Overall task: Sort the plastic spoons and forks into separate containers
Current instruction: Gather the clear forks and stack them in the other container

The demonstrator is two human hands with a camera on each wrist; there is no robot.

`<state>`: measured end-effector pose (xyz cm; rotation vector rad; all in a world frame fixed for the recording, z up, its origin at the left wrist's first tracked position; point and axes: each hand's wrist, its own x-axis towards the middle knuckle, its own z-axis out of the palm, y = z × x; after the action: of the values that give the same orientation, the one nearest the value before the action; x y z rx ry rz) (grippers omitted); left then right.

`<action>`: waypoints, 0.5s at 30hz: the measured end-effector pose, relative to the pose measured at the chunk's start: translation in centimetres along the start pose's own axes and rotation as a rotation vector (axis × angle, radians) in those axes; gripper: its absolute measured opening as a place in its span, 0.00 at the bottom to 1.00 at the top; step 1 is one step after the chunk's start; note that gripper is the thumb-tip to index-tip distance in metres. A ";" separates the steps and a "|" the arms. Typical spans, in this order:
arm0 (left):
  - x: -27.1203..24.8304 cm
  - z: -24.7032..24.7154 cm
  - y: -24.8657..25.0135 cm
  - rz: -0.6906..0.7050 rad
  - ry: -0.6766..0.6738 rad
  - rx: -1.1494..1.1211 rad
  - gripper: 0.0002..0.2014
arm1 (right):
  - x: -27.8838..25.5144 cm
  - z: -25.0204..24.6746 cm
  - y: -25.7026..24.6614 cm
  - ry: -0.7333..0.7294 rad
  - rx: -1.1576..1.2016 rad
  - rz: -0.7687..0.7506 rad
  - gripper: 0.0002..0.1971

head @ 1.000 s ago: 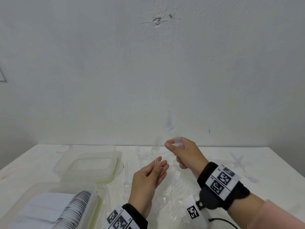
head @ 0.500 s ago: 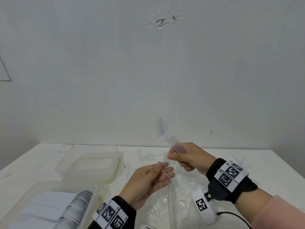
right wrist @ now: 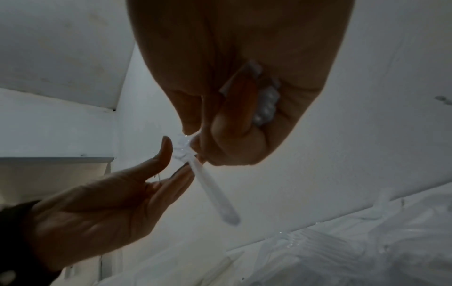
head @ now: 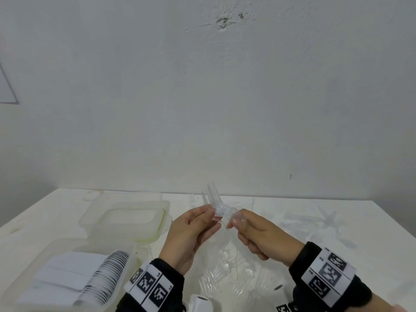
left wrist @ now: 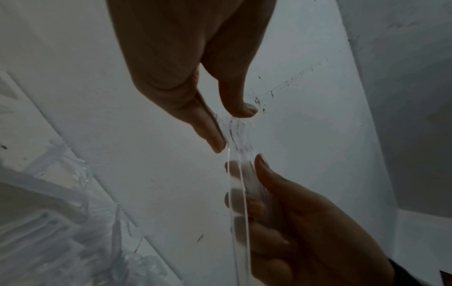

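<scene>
Both hands meet above the middle of the table on a small bunch of clear plastic forks (head: 215,204), tines pointing up and away. My left hand (head: 213,216) pinches the bunch near the tines between thumb and fingers (left wrist: 210,133). My right hand (head: 234,222) grips the handles, which lie in its curled palm (right wrist: 266,104). One fork handle (right wrist: 212,191) hangs down between the two hands. Below them a loose pile of clear forks (head: 225,269) lies on the table.
A clear container (head: 45,251) at the near left holds a packed row of white cutlery (head: 74,278). Behind it stands a second container (head: 162,207) with a green-edged rim. More clear cutlery (head: 326,219) lies scattered at the right. The wall is close behind the table.
My right hand has come down and swung its fork toward the left hand. The left hand's fork and the right's are now together, held by both hands.
</scene>
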<state>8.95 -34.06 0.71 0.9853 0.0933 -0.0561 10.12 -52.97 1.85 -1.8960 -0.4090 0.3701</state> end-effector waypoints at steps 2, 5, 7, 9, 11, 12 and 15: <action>-0.3 0.1 -0.1 0.000 0.005 -0.017 0.25 | -0.4 0.2 0.0 0.005 -0.084 -0.039 0.18; -0.7 0.2 -0.3 -0.013 -0.027 -0.031 0.24 | -0.5 0.1 0.3 -0.032 -0.136 -0.068 0.21; -1.0 0.3 -0.4 -0.020 -0.044 -0.018 0.24 | -0.6 0.1 0.8 -0.077 -0.144 -0.051 0.15; -1.1 0.2 -0.6 -0.026 -0.041 -0.019 0.22 | -0.7 0.0 1.1 -0.130 -0.167 -0.036 0.12; -1.3 0.2 -0.8 -0.036 -0.049 -0.033 0.20 | -0.6 -0.2 1.1 -0.181 -0.220 -0.034 0.11; -1.4 0.2 -0.9 -0.039 -0.051 -0.037 0.20 | -0.6 -0.2 1.1 -0.208 -0.222 -0.039 0.11; -1.6 0.0 -1.0 -0.041 -0.074 -0.026 0.20 | -0.7 0.0 1.4 -0.265 -0.054 -0.010 0.11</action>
<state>7.30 -34.65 0.05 0.9543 0.0461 -0.1281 9.68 -53.72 0.60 -1.9016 -0.6097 0.6127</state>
